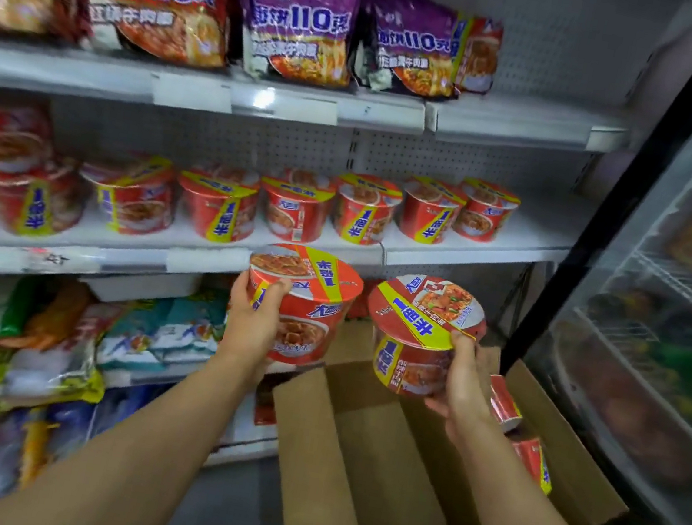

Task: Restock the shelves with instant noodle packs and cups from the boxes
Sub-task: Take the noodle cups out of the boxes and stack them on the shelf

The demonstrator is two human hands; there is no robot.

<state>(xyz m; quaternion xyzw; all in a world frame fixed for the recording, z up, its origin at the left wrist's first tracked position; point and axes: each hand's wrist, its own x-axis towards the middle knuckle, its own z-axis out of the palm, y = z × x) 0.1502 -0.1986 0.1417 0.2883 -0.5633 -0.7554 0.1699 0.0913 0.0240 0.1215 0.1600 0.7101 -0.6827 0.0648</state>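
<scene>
My left hand (252, 320) grips a red instant noodle cup (305, 301) by its side, just below the front edge of the middle shelf (198, 258). In my right hand (463, 387) is a second red noodle cup (419, 334), tilted toward me, thumb on its lid rim. Both cups hang above an open cardboard box (346, 468) on the floor. More red cups (506, 403) lie at the box's right side. A row of the same cups (298, 208) stands on the middle shelf. Red and purple noodle packs (292, 24) line the top shelf.
The right end of the top shelf (519, 117) and of the middle shelf behind the cups is bare. Mixed bagged goods (45, 349) fill the lower shelves at left. A glass-door fridge (669, 316) with a black frame stands close on the right.
</scene>
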